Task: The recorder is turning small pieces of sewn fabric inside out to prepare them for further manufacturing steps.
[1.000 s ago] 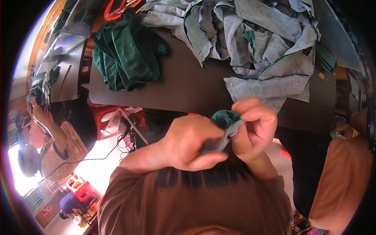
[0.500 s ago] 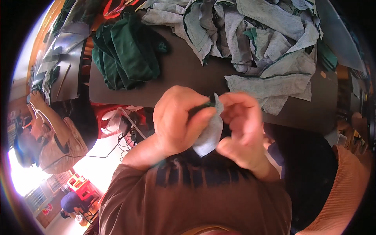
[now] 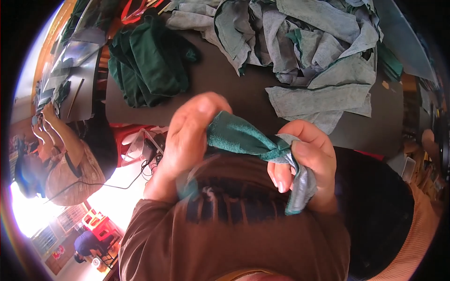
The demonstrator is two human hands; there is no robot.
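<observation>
Between my hands stretches a strip of fabric (image 3: 241, 135), shiny green on one face and grey on the other. My left hand (image 3: 190, 131) is closed on its green end, with the fingertips hidden behind the hand. My right hand (image 3: 315, 157) pinches the strip where it twists, and the grey end hangs down below those fingers. Both hands are in front of my chest, near the table's front edge. Beyond them lie a bundle of dark green cloth (image 3: 150, 61) at the left and a heap of grey fabric pieces (image 3: 323, 40) at the right.
The dark table (image 3: 211, 68) carries both heaps. A red-handled tool (image 3: 133, 16) lies at its far left. Another person (image 3: 70, 154) works at a neighbouring table on the left. Someone in an orange-brown garment (image 3: 403, 239) is close by on my right.
My hands have moved apart, and the strip, earlier gathered with its grey face showing, is now drawn out with its green face showing. The left hand has shifted left.
</observation>
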